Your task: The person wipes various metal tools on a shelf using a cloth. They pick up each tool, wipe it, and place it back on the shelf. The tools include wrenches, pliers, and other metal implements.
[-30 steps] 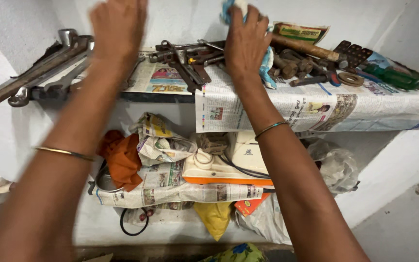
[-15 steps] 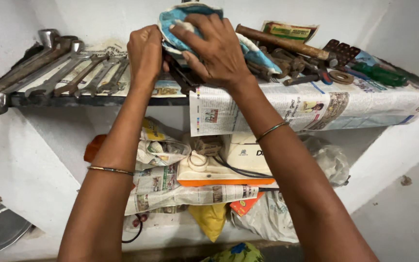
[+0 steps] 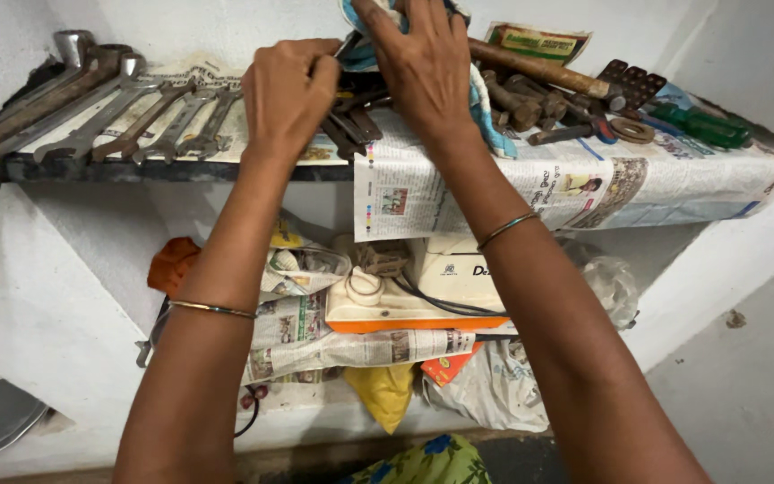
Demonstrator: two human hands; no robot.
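Both hands have closed in over the dark tools at the middle of the upper shelf.

Head view: the left hand (image 3: 290,94) is fisted, pinching a slim metal tool (image 3: 348,45) whose long axis runs up and right toward the right hand (image 3: 423,67), which lies flat, fingers spread, on a blue cloth (image 3: 485,112) just beside it. Wrenches (image 3: 127,116) lie to the left.

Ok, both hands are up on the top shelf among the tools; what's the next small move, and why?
Probably lift the thin dark metal tool clear. The left hand is closed around its end, while the right hand presses on the light blue cloth over the pile of dark rusty hand tools, seemingly steadying them.
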